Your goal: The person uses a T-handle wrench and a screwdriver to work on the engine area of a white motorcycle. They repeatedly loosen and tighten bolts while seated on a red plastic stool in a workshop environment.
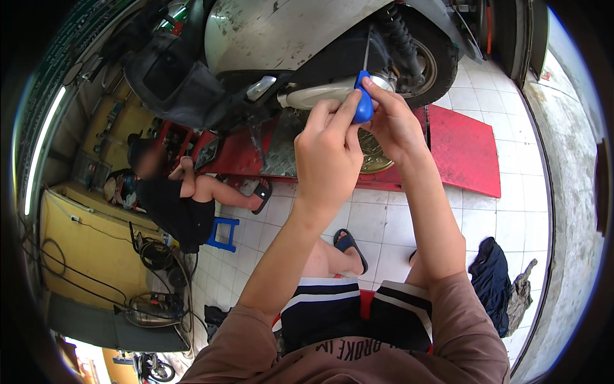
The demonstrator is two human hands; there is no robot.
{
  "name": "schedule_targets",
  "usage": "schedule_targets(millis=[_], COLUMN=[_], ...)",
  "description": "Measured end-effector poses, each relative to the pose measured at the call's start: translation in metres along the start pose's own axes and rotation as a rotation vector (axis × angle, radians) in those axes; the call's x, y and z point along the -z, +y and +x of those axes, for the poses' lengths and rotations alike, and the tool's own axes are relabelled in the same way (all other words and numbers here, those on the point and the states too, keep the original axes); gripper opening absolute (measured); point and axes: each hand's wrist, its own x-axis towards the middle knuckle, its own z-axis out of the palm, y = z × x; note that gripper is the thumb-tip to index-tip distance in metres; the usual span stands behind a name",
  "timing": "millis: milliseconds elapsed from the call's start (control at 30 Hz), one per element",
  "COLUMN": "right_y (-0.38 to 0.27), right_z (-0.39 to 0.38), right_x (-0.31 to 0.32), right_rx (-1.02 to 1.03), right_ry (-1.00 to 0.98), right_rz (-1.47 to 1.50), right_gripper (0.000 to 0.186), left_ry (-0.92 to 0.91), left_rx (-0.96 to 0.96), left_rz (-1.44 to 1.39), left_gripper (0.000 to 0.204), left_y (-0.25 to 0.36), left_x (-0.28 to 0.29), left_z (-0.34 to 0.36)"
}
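Observation:
Between my hands is a screwdriver [363, 110] with a blue handle. Its thin metal shaft points away from me, toward the rear side of a scooter [275, 38]; I cannot tell whether the tip touches it. My left hand [327, 150] is closed, thumb and fingers pinching the handle from the left. My right hand [398, 125] grips the handle from the right, its thumb near the collar. Just beyond them are the scooter's pale exhaust cover [320, 96], black shock absorber [400, 38] and rear wheel [435, 61].
The scooter stands on a red lift platform [460, 150]; a round brass-coloured tray [378, 163] lies on it beneath my hands. At left another person [169, 192] sits on a blue stool [224, 233]. Hoses [157, 249] hang at left. Dark cloth [491, 275] lies on the tiles at right.

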Motion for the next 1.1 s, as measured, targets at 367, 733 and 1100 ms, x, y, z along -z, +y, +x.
schedule_targets(millis=[367, 733, 1100], right_y=[0.010, 0.011, 0.010], right_z=[0.002, 0.010, 0.011], right_x=[0.003, 0.012, 0.015], right_rx=[-0.158, -0.064, -0.036], right_ry=[-0.060, -0.110, -0.034], right_rz=[0.183, -0.004, -0.170], right_gripper=[0.035, 0.032, 0.035], left_ry=[-0.263, -0.141, -0.077], left_rx=[1.133, 1.188, 0.707], left_rz=[-1.868, -1.724, -0.731], left_gripper=[0.057, 0.044, 0.027], left_y=[0.005, -0.013, -0.017], left_x=[-0.011, -0.006, 0.002], left_z=[-0.009, -0.003, 0.007])
